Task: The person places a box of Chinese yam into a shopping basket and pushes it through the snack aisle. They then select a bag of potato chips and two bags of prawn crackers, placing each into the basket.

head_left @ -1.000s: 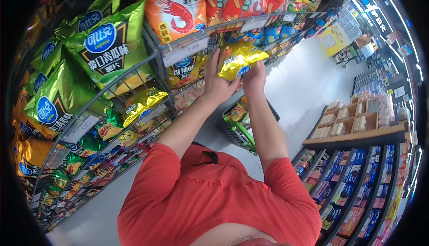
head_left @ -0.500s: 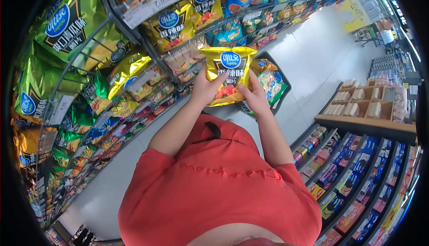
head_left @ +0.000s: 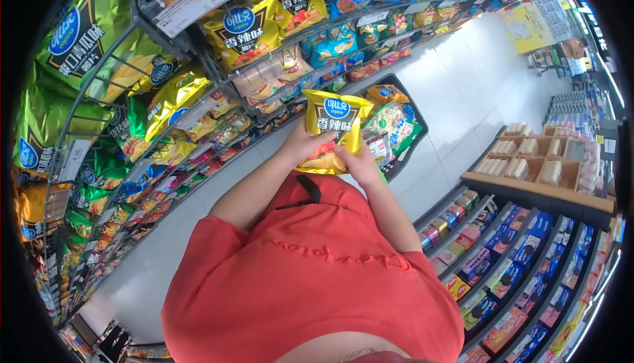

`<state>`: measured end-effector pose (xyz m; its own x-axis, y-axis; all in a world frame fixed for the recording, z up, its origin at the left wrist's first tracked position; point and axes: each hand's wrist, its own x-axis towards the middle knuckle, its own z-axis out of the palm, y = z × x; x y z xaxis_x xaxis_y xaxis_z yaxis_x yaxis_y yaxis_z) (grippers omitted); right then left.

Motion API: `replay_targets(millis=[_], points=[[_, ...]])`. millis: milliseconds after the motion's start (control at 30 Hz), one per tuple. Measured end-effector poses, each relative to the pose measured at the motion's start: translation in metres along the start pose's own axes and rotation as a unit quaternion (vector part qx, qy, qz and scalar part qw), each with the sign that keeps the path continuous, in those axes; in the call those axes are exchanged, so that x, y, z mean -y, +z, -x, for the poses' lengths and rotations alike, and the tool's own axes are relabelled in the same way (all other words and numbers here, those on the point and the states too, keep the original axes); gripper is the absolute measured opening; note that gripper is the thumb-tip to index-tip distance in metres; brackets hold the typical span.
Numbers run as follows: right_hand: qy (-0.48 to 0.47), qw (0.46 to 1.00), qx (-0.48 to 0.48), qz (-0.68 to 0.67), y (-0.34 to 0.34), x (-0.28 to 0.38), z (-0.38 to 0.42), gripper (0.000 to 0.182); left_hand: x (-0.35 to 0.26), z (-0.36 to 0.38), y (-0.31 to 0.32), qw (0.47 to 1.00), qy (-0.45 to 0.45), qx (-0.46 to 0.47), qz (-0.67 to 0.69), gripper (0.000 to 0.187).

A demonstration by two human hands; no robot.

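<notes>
In front of my body I hold a yellow bag of potato chips point(head_left: 340, 113) with a blue oval logo, its printed front facing me. My left hand point(head_left: 305, 144) grips the lower left side, thumb across the front. On the lower right edge, my right hand point(head_left: 358, 162) is closed with its thumb on the front too. The other fingers of both hands are mostly hidden behind the bag. Just beyond the bag, a dark shopping basket point(head_left: 422, 132) contains several snack packs, among them a green and white pack point(head_left: 403, 135).
Along the left runs a wire shelf rack with yellow chip bags point(head_left: 242, 33), green chip bags point(head_left: 76, 33) and a price tag point(head_left: 201, 1). Boxed snacks point(head_left: 508, 277) line the shelves at right, near a wooden display point(head_left: 528, 158). Tiled floor point(head_left: 439, 99) lies between.
Both hands have lowered the chip bag toward my body, and it now tilts slightly. More of the basket shows beyond it. The camera view has shifted a little.
</notes>
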<state>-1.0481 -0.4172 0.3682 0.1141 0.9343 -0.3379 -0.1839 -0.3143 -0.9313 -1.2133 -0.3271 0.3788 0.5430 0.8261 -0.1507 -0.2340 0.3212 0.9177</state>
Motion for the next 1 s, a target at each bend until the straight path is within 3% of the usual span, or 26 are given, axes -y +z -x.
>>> replay_targets(millis=[133, 400, 467, 500, 533, 567, 600, 667, 700, 733, 800, 867, 933, 967, 1000], points=[[-0.018, 1.0, 0.009, -0.017, -0.007, -0.011, -0.001, 0.051, 0.001, -0.004, 0.003, 0.998, -0.059, -0.002, -0.022, 0.054], [-0.062, 0.997, -0.014, 0.04, -0.016, -0.007, 0.001, 0.053, 0.01, -0.008, 0.005, 0.999, -0.013, -0.012, -0.042, 0.051], [-0.049, 0.999, -0.019, -0.015, -0.019, -0.009, 0.003, 0.055, 0.018, -0.009, -0.003, 1.0, -0.014, -0.009, -0.025, 0.051], [-0.035, 0.997, -0.022, -0.07, -0.021, -0.01, 0.003, 0.057, 0.02, -0.01, -0.012, 0.991, -0.116, -0.011, 0.072, 0.045], [-0.035, 0.997, -0.021, -0.07, -0.024, -0.008, 0.003, 0.057, 0.02, -0.012, -0.022, 0.962, -0.215, -0.014, 0.168, 0.043], [0.006, 0.975, 0.067, -0.211, -0.031, -0.005, 0.005, 0.061, 0.019, -0.014, -0.032, 0.896, -0.325, 0.054, 0.298, 0.051], [0.048, 0.925, 0.152, -0.345, -0.035, -0.004, 0.006, 0.066, 0.024, -0.01, -0.034, 0.896, -0.325, 0.053, 0.298, 0.051], [0.03, 0.924, 0.195, -0.328, -0.032, 0.005, 0.007, 0.073, 0.006, 0.006, -0.021, 0.856, -0.173, 0.057, 0.484, 0.057], [0.032, 0.929, 0.19, -0.315, -0.028, 0.008, 0.008, 0.077, 0.018, 0.0, -0.028, 0.75, -0.151, 0.19, 0.616, 0.065], [0.035, 0.934, 0.185, -0.303, -0.025, 0.009, 0.009, 0.08, 0.043, 0.003, -0.045, 0.74, -0.179, 0.152, 0.63, 0.072], [0.026, 0.936, 0.179, -0.303, -0.02, 0.011, 0.01, 0.072, 0.048, 0.002, -0.05, 0.725, -0.165, 0.306, 0.595, 0.075], [0.01, 0.957, 0.165, -0.237, -0.017, 0.016, 0.01, 0.067, 0.047, 0.001, -0.05, 0.736, -0.155, 0.316, 0.578, 0.076], [0.007, 0.971, 0.144, -0.192, -0.013, 0.022, 0.013, 0.065, 0.042, 0.0, -0.046, 0.786, -0.166, 0.231, 0.549, 0.061], [0.002, 0.982, 0.122, -0.145, -0.011, 0.024, 0.013, 0.063, 0.004, 0.003, -0.021, 0.806, -0.147, 0.212, 0.532, 0.058], [0.002, 0.982, 0.121, -0.146, -0.007, 0.022, 0.012, 0.063, 0.007, 0.005, -0.023, 0.893, -0.208, 0.1, 0.386, 0.054]])
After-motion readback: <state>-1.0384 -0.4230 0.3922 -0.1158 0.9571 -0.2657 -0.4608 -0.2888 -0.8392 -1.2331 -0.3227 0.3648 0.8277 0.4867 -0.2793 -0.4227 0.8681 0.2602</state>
